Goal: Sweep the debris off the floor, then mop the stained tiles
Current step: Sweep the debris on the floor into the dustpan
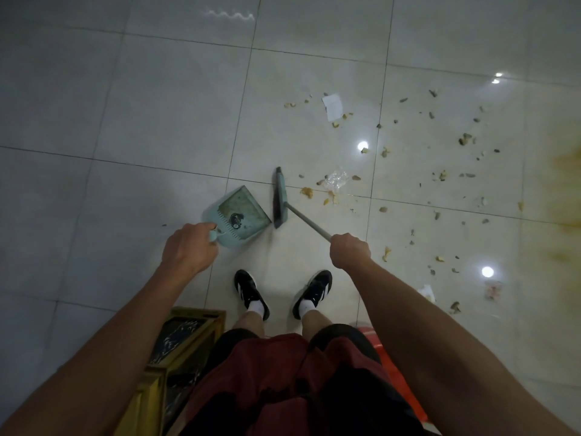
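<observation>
The left hand (188, 248) curls around the top of the pale green dustpan's (239, 212) upright handle, and the pan sits on the tiled floor (132, 105) just ahead of the person's shoes, its open mouth turned toward 1 o'clock; a small dark clump lies inside it near the toothed back edge. The right hand (350, 250) is clenched in a fist around the grey handle of the broom (280, 198), which slants from the fist toward 10 o'clock down to the green broom head. That head rests on the floor just beside the dustpan's mouth, at about 3 o'clock from the pan, with a narrow gap between them. Debris (440, 171) lies scattered from 12 to 4 o'clock of the broom head: yellowish crumbs, small dark bits, a white paper scrap (332, 107) farther off at 1 o'clock, and a crumpled clear wrapper (336, 180) near the head at 2 o'clock. A yellow-brown stain (566, 190) spreads over the tiles at the far right edge. A wooden-framed box (179, 347) stands at 7 o'clock from the shoes.
</observation>
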Available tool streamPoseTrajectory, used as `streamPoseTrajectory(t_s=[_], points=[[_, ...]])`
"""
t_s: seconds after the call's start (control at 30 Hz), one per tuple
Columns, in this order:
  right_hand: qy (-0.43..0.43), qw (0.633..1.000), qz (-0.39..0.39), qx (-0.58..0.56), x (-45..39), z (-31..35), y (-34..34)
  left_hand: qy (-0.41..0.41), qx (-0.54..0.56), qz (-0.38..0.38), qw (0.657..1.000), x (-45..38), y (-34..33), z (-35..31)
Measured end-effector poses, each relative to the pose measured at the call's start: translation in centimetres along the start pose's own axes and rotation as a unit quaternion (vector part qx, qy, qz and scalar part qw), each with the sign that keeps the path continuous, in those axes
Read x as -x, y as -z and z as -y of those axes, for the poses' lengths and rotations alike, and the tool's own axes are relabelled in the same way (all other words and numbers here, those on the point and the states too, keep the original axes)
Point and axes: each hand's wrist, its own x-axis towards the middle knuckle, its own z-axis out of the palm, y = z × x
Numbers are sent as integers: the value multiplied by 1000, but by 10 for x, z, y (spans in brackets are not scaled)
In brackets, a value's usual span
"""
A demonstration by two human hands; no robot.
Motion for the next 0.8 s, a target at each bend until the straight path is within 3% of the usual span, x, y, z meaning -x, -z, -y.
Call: streamPoseTrajectory(t_s=[0.37,0.8], points=[[-80,995,-29,-44,12,-86,-3,-55,17,-17,998,-11,-4,-85],[-74,990,-60,-100,11,-68,38,-77,4,-42,996,-30,32,-84]])
